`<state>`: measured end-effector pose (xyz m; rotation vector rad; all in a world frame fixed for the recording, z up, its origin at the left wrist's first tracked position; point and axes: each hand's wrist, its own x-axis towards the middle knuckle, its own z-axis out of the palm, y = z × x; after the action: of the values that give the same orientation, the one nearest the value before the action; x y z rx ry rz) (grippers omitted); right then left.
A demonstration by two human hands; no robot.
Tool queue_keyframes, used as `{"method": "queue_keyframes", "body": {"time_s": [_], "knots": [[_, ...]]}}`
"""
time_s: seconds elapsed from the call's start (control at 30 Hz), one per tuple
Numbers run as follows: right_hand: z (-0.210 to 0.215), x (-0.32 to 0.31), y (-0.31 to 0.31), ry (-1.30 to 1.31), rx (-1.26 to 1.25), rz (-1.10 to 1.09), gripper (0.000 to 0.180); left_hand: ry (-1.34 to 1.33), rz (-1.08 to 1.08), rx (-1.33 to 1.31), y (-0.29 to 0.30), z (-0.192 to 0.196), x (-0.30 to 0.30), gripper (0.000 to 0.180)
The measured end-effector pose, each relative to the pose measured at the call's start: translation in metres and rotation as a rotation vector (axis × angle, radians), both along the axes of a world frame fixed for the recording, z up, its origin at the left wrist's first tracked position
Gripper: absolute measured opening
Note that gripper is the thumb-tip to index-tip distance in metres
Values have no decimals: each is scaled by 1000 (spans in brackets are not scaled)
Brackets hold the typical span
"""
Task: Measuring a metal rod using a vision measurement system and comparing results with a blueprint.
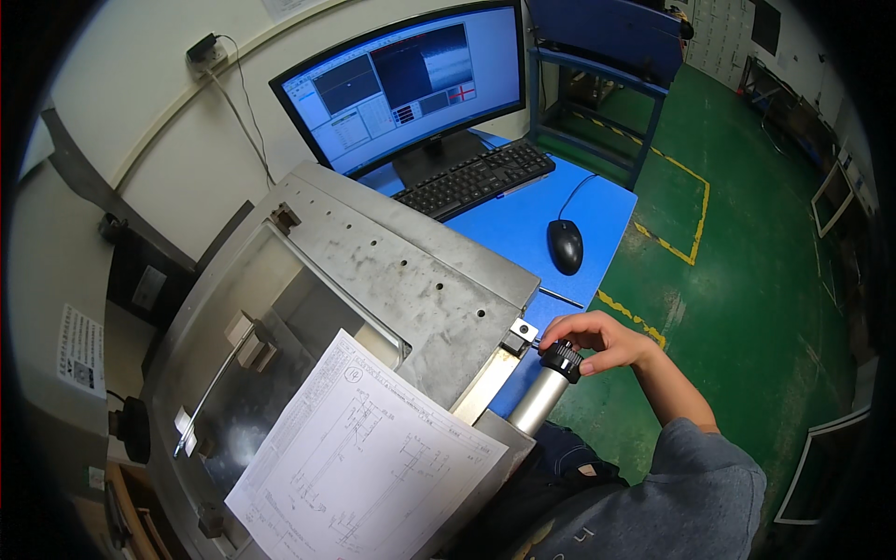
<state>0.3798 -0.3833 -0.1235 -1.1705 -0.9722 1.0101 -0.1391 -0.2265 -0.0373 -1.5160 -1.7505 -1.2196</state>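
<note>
My right hand is closed around a black ribbed knob, thumb on one side and fingers on the other. The knob caps a silver metal cylinder at the corner of a grey metal measuring stage. Across the stage's near side lies a white sheet with a technical drawing. On the glass plate, a thin, slightly curved metal rod rests between two small holders, the upper being a metal block. My left hand does not show.
A monitor with measuring software stands behind the stage. A black keyboard and a mouse lie on the blue table. The machine's upright column rises at left. A blue metal frame stands on the green floor.
</note>
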Motion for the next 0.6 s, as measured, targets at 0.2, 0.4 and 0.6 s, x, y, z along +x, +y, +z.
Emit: {"method": "queue_keyframes", "body": {"time_s": [0.2, 0.4, 0.6], "knots": [[0, 2, -1, -2, 0, 1, 47, 46, -147, 61, 6, 6, 30, 57], [-1, 2, -2, -7, 6, 1, 48, 21, -195, 77, 9, 3, 30, 56], [0, 2, -1, -10, 12, 6, 48, -9, -216, 84, 8, -1, 30, 55]]}}
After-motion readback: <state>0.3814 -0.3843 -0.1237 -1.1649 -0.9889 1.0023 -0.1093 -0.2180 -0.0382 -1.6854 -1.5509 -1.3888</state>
